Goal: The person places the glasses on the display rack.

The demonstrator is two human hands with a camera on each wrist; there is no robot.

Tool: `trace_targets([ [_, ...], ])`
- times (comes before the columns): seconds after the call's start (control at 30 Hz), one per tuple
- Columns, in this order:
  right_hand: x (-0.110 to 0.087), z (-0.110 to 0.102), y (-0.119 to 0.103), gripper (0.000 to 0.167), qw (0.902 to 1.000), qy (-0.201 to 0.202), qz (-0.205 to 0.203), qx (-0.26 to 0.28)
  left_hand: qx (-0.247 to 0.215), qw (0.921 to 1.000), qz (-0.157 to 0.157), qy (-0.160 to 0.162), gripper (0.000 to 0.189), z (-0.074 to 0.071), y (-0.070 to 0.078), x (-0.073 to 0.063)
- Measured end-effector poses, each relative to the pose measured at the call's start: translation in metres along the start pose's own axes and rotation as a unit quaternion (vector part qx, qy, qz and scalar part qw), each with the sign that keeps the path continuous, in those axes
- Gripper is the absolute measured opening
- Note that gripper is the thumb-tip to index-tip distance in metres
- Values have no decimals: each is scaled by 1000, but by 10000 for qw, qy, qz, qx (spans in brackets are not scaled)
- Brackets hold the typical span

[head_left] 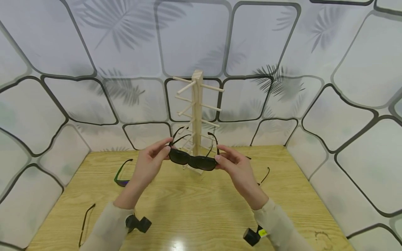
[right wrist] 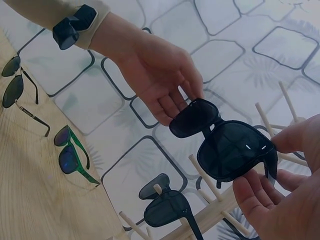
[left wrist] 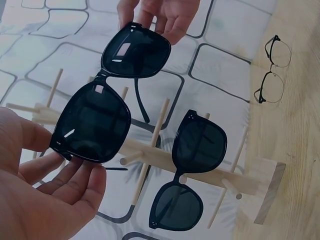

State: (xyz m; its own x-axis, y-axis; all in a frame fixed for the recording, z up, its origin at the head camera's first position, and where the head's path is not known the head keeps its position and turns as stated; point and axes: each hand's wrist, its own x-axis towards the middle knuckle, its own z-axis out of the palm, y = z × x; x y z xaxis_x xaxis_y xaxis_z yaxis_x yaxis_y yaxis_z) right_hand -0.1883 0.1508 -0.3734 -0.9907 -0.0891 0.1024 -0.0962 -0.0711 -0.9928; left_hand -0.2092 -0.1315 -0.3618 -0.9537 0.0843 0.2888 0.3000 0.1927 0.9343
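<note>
Both hands hold a pair of black sunglasses [head_left: 202, 162] in front of the pale wooden peg rack [head_left: 197, 104]. My left hand [head_left: 150, 162] pinches one end of the frame between thumb and fingers, beside the hinge. The opposite end is pinched by my right hand [head_left: 235, 170]. Dark lenses face me, and the temples point away toward the rack, unfolded. On the rack's lower pegs rests a second pair of dark sunglasses [left wrist: 200, 145], which the held pair mostly hides in the head view. In the left wrist view, the held pair's dark lens [left wrist: 95, 122] stands apart from that second pair.
Green-framed sunglasses [right wrist: 69, 159] lie on the wood-grain table [head_left: 188, 216] at the left, with dark sunglasses [right wrist: 13, 90] nearer the front. Thin-rimmed eyeglasses [left wrist: 272, 85] lie on the table's right side. A patterned backdrop [head_left: 194, 38] encloses the back and sides.
</note>
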Motion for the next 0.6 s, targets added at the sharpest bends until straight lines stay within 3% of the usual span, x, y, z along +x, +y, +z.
trace_targets([
  [0.6,6,12,5,54,9995,90,37,285,-126,9996,-238,-41,40,-3,-9,20],
])
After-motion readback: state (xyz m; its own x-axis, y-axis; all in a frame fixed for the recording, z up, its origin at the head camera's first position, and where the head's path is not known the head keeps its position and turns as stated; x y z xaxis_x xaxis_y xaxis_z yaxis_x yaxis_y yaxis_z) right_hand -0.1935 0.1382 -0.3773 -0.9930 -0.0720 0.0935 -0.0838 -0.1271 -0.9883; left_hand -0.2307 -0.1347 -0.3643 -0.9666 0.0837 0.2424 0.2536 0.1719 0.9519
